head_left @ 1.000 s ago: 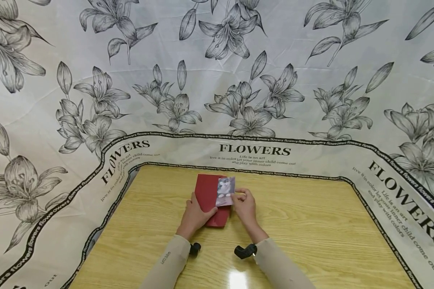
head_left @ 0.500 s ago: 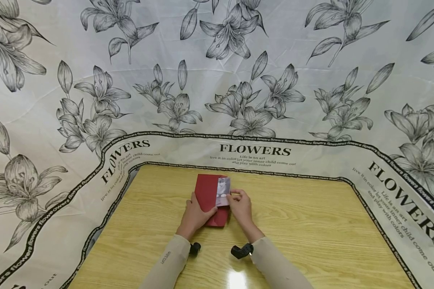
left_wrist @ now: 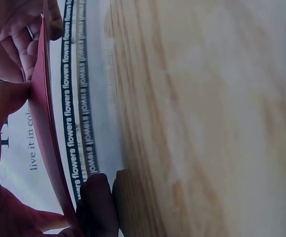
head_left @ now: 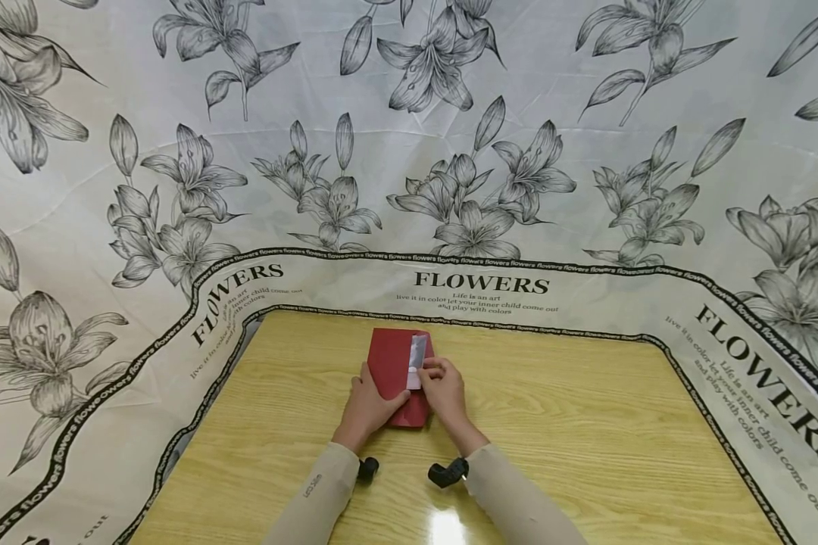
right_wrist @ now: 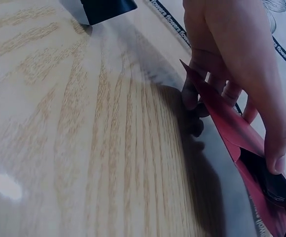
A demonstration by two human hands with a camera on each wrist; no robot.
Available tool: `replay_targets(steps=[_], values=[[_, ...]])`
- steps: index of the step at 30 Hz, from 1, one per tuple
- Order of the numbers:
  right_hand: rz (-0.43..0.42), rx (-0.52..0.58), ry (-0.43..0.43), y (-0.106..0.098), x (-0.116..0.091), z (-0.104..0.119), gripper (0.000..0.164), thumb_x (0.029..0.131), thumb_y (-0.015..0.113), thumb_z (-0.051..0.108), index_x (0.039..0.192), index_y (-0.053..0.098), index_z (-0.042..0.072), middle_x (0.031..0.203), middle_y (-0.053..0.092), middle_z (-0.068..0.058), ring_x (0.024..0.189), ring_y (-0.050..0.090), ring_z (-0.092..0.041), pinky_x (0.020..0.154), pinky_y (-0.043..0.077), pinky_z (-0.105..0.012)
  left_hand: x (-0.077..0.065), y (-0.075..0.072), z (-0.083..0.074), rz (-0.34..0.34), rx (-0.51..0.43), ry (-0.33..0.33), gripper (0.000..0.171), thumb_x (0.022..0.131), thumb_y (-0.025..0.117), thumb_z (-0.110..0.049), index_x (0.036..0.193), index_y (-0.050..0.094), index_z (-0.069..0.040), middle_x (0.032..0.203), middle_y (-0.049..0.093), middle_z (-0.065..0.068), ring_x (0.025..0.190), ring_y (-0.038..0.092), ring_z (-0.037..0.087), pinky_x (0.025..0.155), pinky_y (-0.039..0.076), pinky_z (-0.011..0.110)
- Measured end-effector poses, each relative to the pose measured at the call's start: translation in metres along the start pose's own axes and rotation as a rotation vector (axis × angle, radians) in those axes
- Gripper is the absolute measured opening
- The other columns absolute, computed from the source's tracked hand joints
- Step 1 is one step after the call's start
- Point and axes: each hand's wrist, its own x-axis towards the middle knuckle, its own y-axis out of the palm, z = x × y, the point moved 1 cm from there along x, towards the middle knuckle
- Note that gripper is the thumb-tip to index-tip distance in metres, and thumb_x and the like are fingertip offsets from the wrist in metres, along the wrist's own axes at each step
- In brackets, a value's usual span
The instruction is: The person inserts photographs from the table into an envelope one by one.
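A red paper envelope (head_left: 388, 357) is held up off the table, its opening facing right. My left hand (head_left: 369, 405) grips its left and lower part, thumb across the front and fingers behind, as the right wrist view also shows. A small photo card (head_left: 416, 363) in greyish purple tones sticks partly out of the opening; its left part is hidden inside. The thumb and fingers of my right hand (head_left: 446, 387) pinch the card's right edge. In the right wrist view, the dark card (right_wrist: 262, 172) lies between the envelope's red sides.
The wood-grain table (head_left: 572, 424) lies under both hands. A white cloth with flower drawings (head_left: 477, 189) hangs behind and around it. Black wrist cameras (head_left: 448, 473) sit at both beige sleeves.
My right hand has moved left with the photo card, so less of the card shows outside the envelope. My left hand and the envelope have stayed almost in place.
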Motion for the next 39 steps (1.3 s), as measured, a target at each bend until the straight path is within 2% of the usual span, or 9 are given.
replay_targets(steps=[9,18,26,30,39], values=[[0.002,-0.053,-0.041,0.007,0.0,-0.002,0.019,0.097,0.078,0.005,0.115,0.076,-0.001,0.087,0.071,-0.009,0.074,0.059,-0.01,0.064,0.048,-0.025,-0.001,-0.001,0.0,-0.002,-0.006,0.02,0.117,0.086,0.084,-0.057,0.165,0.023,0.003,0.131,0.051,0.032,0.102,0.064,0.039,0.09,0.057,0.056],[0.022,-0.077,-0.045,0.011,-0.004,0.003,0.021,0.099,0.077,0.006,0.118,0.076,0.0,0.092,0.075,-0.01,0.075,0.065,-0.013,0.065,0.051,-0.028,-0.001,-0.001,-0.001,-0.005,-0.006,0.045,0.115,0.087,0.084,-0.057,0.165,0.024,0.002,0.129,0.051,0.032,0.1,0.064,0.039,0.087,0.058,0.057],[0.022,-0.095,-0.03,0.013,-0.004,-0.001,0.021,0.099,0.076,0.005,0.119,0.076,-0.001,0.093,0.075,-0.011,0.079,0.067,-0.017,0.067,0.053,-0.03,0.0,-0.001,-0.003,0.001,-0.009,0.027,0.112,0.087,0.084,-0.057,0.164,0.026,-0.001,0.128,0.051,0.03,0.1,0.063,0.037,0.088,0.058,0.056],[0.023,-0.104,-0.033,0.012,-0.004,-0.004,0.02,0.099,0.075,0.006,0.118,0.076,0.0,0.093,0.074,-0.011,0.079,0.066,-0.018,0.068,0.053,-0.032,-0.003,0.0,-0.006,-0.012,-0.006,0.026,0.111,0.087,0.084,-0.057,0.162,0.028,0.002,0.126,0.052,0.031,0.098,0.063,0.038,0.087,0.058,0.056],[0.022,-0.094,-0.042,0.001,-0.007,-0.012,0.021,0.101,0.073,0.009,0.12,0.074,0.001,0.095,0.071,-0.01,0.084,0.065,-0.018,0.072,0.052,-0.033,-0.005,0.003,-0.015,-0.025,0.069,-0.034,0.115,0.086,0.086,-0.054,0.163,0.026,0.008,0.132,0.05,0.035,0.102,0.066,0.045,0.088,0.058,0.058]])
